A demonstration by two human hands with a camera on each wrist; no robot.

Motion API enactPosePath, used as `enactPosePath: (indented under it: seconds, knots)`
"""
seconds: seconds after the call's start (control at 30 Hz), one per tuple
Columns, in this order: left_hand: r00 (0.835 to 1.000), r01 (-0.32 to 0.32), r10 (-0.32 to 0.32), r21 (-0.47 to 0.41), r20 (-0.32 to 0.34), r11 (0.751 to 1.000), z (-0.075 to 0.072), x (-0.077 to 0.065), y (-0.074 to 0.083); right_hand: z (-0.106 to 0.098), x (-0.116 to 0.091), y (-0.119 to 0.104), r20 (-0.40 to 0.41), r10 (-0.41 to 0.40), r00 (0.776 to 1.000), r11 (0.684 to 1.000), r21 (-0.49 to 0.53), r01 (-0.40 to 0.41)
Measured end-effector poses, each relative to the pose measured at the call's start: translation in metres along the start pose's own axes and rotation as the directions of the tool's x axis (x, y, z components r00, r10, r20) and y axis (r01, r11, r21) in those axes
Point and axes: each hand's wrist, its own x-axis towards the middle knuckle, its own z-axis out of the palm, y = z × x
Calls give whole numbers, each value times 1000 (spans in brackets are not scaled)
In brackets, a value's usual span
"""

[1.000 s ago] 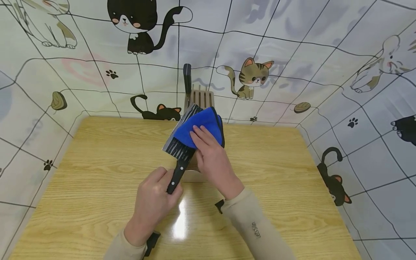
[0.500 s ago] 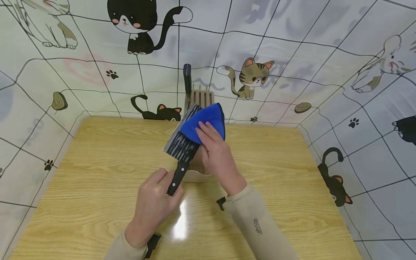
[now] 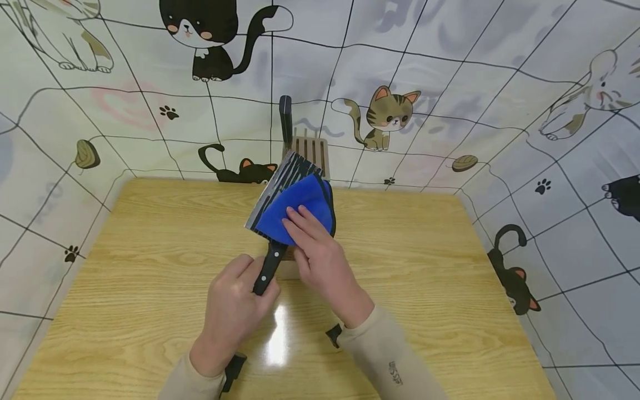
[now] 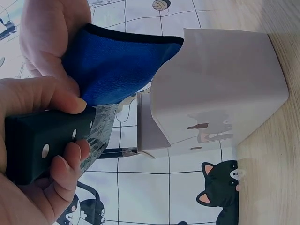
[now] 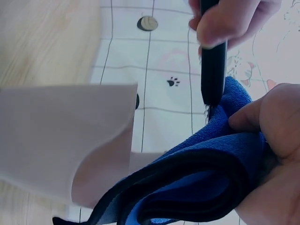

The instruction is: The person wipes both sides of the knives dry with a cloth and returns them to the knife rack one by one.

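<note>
My left hand [image 3: 237,308] grips the black riveted handle of a cleaver [image 3: 295,166]. Its broad blade has black and silver streaks and tilts up and away. My right hand [image 3: 322,258] holds a folded blue cloth [image 3: 300,216] with black edging against the blade, its visible fingers lying fairly straight. The cloth covers much of the blade near the handle. In the right wrist view, the cloth [image 5: 197,164] hangs in a loose fold, with the thumb touching it close to the cleaver handle [image 5: 213,70]. Whatever lies under the right palm is hidden.
Behind the cleaver stands a pale holder [image 4: 220,84] with a slotted tan part [image 3: 320,153] and a black-handled utensil [image 3: 286,119] upright in it. Everything is on a light wooden table [image 3: 415,266], backed by a cat-patterned sheet [image 3: 450,50].
My right hand has slid the cloth down the blade toward the handle and slightly left, uncovering the blade's upper part. The left hand keeps its grip on the cleaver.
</note>
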Motion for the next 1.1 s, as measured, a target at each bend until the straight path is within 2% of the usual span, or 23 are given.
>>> enactPosePath:
  seconds: [0.23,0.47,0.7,0.9,1.1]
  knots:
    - [1000,-6,6,0,-11,1000,-1,0,-1,-1,-2,-5,13,-7,1000,1000,4,7]
    - [999,-20,20,-5,-32,1000,-1,-1,2,-6,9,9,-21,37,999,999,2,-37]
    - [998,-28,27,-13,-53,1000,0,-4,3,-9,27,25,-40,49,998,997,-53,-51]
    - [997,-31,31,-2,-68,1000,-1,-5,4,-14,44,31,-2,87,996,989,-118,-86]
    - [997,-30,29,-9,-69,1000,-2,-5,4,-15,46,30,19,104,994,982,-162,-100]
